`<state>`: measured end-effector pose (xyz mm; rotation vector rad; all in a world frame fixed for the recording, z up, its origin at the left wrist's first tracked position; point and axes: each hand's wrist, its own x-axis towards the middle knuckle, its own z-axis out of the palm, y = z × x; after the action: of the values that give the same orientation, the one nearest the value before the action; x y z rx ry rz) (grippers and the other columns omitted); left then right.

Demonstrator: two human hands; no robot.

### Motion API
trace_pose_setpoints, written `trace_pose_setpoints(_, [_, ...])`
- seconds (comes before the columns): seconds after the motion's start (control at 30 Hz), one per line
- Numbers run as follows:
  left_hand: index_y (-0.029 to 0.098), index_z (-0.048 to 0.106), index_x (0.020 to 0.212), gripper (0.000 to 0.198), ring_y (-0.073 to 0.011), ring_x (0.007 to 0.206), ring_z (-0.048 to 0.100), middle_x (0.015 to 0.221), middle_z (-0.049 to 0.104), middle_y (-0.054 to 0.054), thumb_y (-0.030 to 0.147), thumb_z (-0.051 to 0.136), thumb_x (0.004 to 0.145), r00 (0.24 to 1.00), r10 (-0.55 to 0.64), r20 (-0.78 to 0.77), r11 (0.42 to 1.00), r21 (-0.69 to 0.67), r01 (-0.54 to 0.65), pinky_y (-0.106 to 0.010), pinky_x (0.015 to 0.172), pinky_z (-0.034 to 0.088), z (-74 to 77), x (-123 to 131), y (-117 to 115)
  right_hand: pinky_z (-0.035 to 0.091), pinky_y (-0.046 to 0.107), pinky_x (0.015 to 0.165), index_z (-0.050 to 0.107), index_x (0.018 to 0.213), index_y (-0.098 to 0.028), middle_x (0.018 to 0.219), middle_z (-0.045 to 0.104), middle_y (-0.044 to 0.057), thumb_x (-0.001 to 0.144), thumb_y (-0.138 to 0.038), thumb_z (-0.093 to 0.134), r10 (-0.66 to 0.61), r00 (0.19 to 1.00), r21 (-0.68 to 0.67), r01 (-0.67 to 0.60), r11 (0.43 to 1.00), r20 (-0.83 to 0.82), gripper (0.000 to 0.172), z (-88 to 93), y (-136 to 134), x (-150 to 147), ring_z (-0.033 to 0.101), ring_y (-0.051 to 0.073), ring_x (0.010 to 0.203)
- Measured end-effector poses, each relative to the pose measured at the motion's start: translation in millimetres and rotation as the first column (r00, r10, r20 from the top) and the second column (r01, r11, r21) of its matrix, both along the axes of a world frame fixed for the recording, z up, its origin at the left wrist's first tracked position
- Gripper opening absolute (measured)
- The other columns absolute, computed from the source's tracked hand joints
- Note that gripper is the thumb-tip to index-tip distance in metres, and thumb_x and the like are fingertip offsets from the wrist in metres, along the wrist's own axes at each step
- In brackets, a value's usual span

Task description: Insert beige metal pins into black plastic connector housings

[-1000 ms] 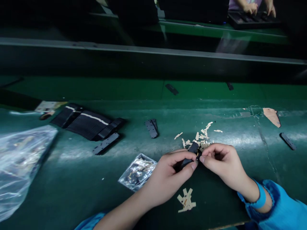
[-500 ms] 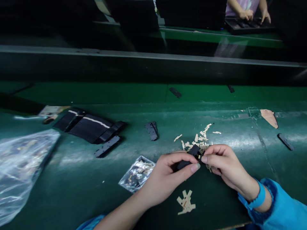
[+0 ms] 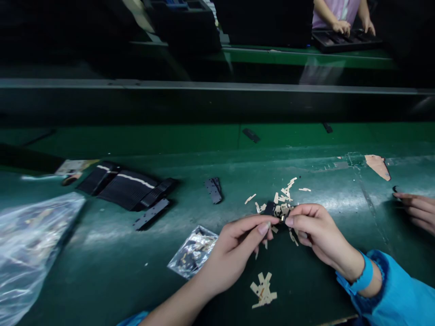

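Note:
Near the middle of the bench, my left hand (image 3: pixel 238 249) is closed around a black plastic part (image 3: pixel 270 208), whose lower end is hidden behind the fingers. Close against it, my right hand (image 3: pixel 316 231) pinches a small dark piece (image 3: pixel 283 219) with a gold-coloured spot. Both hands' fingertips nearly meet there. Thin cream-coloured strips (image 3: pixel 284 194) lie scattered behind and beneath the fingers. A second small pile of cream strips (image 3: pixel 263 290) rests nearer to me, below the hands.
A small clear bag of parts (image 3: pixel 193 251) lies left of my hand, a larger plastic bag (image 3: pixel 37 244) further left. Stacked black parts (image 3: pixel 129 185) and a black plate pair (image 3: pixel 213 190) stand behind. Another person's hand (image 3: pixel 421 210) reaches in at right, touching a black part.
My left hand has turned and shifted slightly left, so less of the black part shows. Another person's hand has entered at the right edge and reached the black part there.

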<state>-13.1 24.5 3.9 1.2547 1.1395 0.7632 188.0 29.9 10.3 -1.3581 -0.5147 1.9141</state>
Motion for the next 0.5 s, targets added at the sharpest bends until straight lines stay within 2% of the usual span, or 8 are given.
trace_pose_setpoints(0.1, [0.023,0.083,0.111,0.025,-0.0145,0.062,0.066,0.077,0.078,-0.003,0.030,0.067,0.094,0.998,0.025,-0.050,1.000,0.015,-0.025,-0.022,0.056,0.054,-2.9,-1.3,-0.5,0.016,0.022,0.040,0.075,0.063,-0.017,0.045,0.050,-0.007,0.062,-0.030,0.087,-0.036,0.994,0.045,0.032,0.998,0.099,0.018,-1.6,1.7,-0.6,0.031,0.004,0.040])
trace_pose_setpoints(0.23, [0.025,0.080,0.123,0.032,-0.0139,0.060,0.067,0.075,0.077,-0.001,0.027,0.066,0.094,0.990,0.048,-0.132,0.996,0.079,-0.038,-0.022,0.059,0.056,-4.5,-3.6,-0.9,0.018,0.021,0.040,0.075,0.062,-0.017,0.047,0.054,-0.006,0.060,-0.028,0.087,-0.059,0.991,0.093,0.048,0.994,0.119,0.017,-1.6,2.3,-1.6,0.033,0.004,0.041])
trace_pose_setpoints(0.37, [0.031,0.074,0.135,0.041,-0.0147,0.071,0.072,0.081,0.078,0.001,0.021,0.062,0.097,0.983,-0.022,-0.180,0.973,0.222,0.062,-0.024,0.075,0.060,-1.9,-4.1,-2.5,0.017,0.021,0.040,0.076,0.063,-0.017,0.045,0.051,-0.007,0.061,-0.030,0.087,-0.037,0.996,0.067,0.032,0.997,0.075,0.018,-1.1,1.3,-1.2,0.032,0.004,0.040])
trace_pose_setpoints(0.5, [0.031,0.069,0.141,0.045,-0.0162,0.077,0.075,0.086,0.080,0.000,0.019,0.060,0.098,0.980,-0.092,-0.178,0.953,0.270,0.139,-0.029,0.088,0.062,1.6,-1.7,-3.9,0.015,0.021,0.040,0.075,0.063,-0.017,0.044,0.047,-0.008,0.062,-0.029,0.088,-0.038,0.999,0.030,0.037,0.999,0.032,0.018,-0.8,0.7,-1.3,0.029,0.004,0.038])
